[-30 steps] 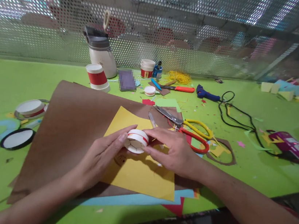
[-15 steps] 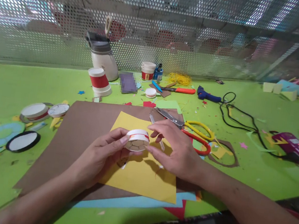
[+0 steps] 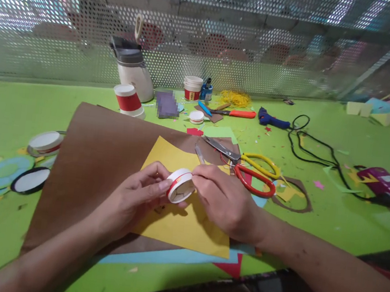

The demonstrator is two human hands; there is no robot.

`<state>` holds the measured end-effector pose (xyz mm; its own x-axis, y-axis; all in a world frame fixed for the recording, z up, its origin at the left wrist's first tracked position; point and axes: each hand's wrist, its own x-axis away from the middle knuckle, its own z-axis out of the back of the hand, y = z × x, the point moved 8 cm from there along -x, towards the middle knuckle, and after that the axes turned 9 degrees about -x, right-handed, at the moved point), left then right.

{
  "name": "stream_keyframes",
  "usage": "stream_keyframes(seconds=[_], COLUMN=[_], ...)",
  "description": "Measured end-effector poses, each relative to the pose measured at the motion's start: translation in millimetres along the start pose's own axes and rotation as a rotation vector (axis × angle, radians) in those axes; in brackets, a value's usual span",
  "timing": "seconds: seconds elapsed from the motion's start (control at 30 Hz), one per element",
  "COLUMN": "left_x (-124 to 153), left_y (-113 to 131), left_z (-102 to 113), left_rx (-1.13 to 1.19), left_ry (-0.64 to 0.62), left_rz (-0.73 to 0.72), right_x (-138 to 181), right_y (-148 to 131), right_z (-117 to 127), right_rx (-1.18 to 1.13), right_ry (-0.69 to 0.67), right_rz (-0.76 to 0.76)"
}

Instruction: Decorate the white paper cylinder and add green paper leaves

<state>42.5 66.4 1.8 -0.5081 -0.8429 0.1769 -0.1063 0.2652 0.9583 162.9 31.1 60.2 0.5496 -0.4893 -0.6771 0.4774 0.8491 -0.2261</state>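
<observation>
Since half a second ago the white ring with red band is tilting, its open side now turning toward 5 o'clock; the brown sheet is sitting skewed again, far corner lifting.

Head view: left hand and right hand are both pinching the ring, just above the yellow paper. The green table is running under everything, perforated metal screen closing off 12 o'clock. Scissors are lying at 2 o'clock of the ring, paper cup at 11, glue gun at 3.
</observation>
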Motion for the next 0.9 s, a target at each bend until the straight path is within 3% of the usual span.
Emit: stream_keyframes(seconds=[0.37, 0.9], left_x=[0.1, 1.8], left_y=[-4.7, -3.7], left_z=[-2.9, -3.7], left_rx=[0.028, 0.096], left_ry=[-0.073, 0.013], left_rz=[0.0, 0.047], right_x=[0.6, 0.7], right_y=[-9.0, -11.2], right_z=[4.3, 6.9], right_rx=[0.123, 0.09], right_ry=[0.076, 0.111], right_rz=[0.103, 0.124])
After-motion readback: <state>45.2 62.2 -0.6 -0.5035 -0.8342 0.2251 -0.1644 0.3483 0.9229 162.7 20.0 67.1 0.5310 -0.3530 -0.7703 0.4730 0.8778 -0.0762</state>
